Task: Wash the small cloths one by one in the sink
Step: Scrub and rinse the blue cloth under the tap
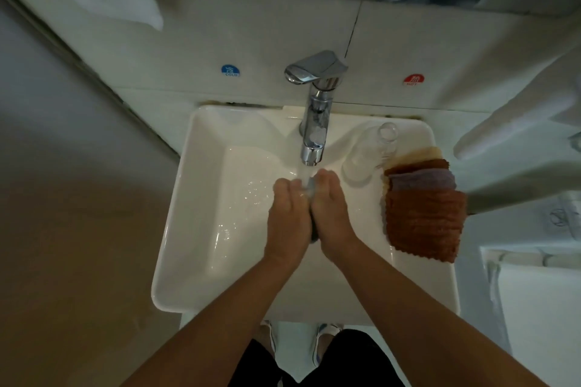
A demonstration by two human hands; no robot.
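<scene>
- Nearest, at 6 o'clock: two bare forearms reaching up and inward over the front rim of the white rectangular ceramic basin.
- At centre: left hand and right hand pressed side by side, fingers curled round a small dark grey wet cloth, bunched between the palms.
- Cloth mostly hidden; only a dark sliver between the heels of the hands and a paler wet bit at the fingertips, at 12 o'clock of the grip. Long axis apparently from 6 to 12 o'clock, along the seam between the palms. Neither hand nearer; shared evenly.
- Directly over the fingertips: thin stream of running water, falling on the cloth's far end.
- At 3 o'clock of the hands, on the basin's right ledge: stack of folded small cloths, rust-brown uppermost, lilac, brown and cream beneath; nearer the right hand, well apart from the left.
- At 1 o'clock: clear drinking glass, touching or just beside the stack.
- At 12 o'clock: chrome single-lever tap.
- Farthest, on the tiled wall: blue round cold sticker at 11 o'clock, red round hot sticker at 1 o'clock.
</scene>
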